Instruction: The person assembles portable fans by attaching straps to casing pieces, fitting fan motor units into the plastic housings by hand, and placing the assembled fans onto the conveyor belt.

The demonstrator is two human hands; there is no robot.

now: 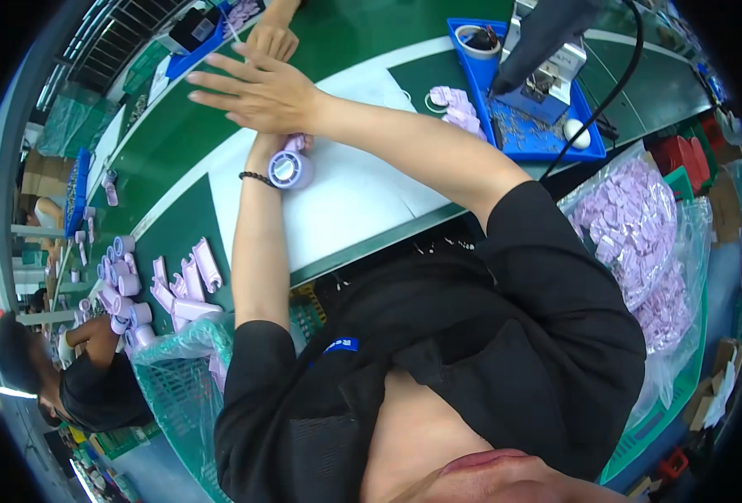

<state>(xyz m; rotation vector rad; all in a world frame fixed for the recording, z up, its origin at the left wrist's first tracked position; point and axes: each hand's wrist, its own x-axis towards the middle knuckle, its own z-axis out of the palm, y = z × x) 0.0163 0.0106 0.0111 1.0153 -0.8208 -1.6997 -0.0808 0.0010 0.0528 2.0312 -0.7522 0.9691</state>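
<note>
My right hand (pixel 262 96) stretches across to the left with its fingers spread, holding nothing I can see. It covers most of my left hand (pixel 272 142), whose wrist wears a dark bead bracelet (pixel 258 178). Against the inner side of that wrist is a light purple handheld fan (pixel 291 170), its round face turned up. My left hand seems closed round its handle, though the fingers are largely hidden. Beneath lies a white sheet (pixel 346 201) on the green table. Just beyond my right fingers is a co-worker's hand (pixel 272 40).
Purple fan heads (pixel 119 281) and curved shell pieces (pixel 188 281) lie at the left. At the upper right, a blue tray (pixel 522 149) holds many screws and a metal machine (pixel 547 84). Bagged purple parts (pixel 630 226) fill a crate at the right. A green basket (pixel 182 377) stands at the lower left.
</note>
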